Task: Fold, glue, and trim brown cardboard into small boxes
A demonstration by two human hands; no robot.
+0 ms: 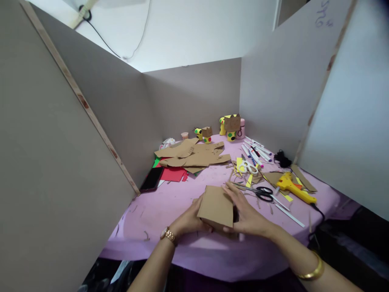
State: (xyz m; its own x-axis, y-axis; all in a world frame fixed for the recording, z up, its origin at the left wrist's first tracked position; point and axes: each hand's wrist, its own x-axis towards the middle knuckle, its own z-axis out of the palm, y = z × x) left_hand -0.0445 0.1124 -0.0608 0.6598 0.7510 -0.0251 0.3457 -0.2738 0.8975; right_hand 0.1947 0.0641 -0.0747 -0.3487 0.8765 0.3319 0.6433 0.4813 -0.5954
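Left hand [189, 221] and right hand [247, 215] together clasp, apparently, a folded cardboard piece [216, 206].

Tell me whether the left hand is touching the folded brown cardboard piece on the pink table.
Touching. The head view shows the left hand pressed against the near left edge of the folded brown cardboard piece, with no gap; the right hand lies against its other side.

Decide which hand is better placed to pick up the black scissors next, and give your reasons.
Right, probably. The right hand rests on the cardboard box directly below the black scissors; the left hand is across the box.
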